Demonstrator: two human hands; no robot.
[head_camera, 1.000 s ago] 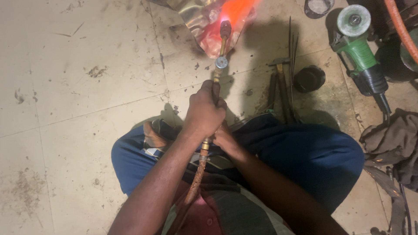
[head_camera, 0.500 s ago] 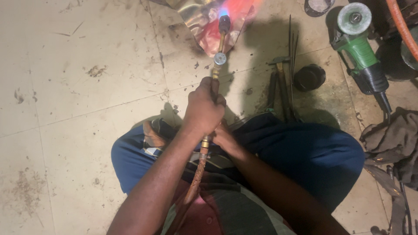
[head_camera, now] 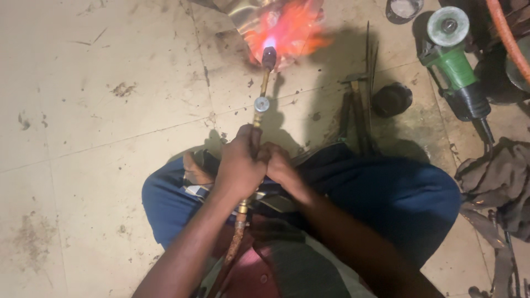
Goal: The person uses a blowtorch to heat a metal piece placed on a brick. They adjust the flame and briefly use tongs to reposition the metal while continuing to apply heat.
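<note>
Both grips clamped: left hand [head_camera: 240, 163], right hand [head_camera: 279, 163] on torch [head_camera: 260, 105], flame on metal sheet [head_camera: 259, 16].

1 head-worn camera looks steeply down, close over the lap; tiled floor [head_camera: 99, 110] fills the frame.

Brass-yellow torch [head_camera: 259, 105] with a dull silver knob and a black tip. Orange-red flame [head_camera: 287, 33] with a pale blue core, glowing on shiny silver sheet metal [head_camera: 243, 11]. Green-and-black angle grinder [head_camera: 455, 72] with a grey disc. Blue trousers [head_camera: 397, 198]. Orange hose [head_camera: 508, 38]. Beige, dark-stained floor tiles [head_camera: 83, 110].
</note>
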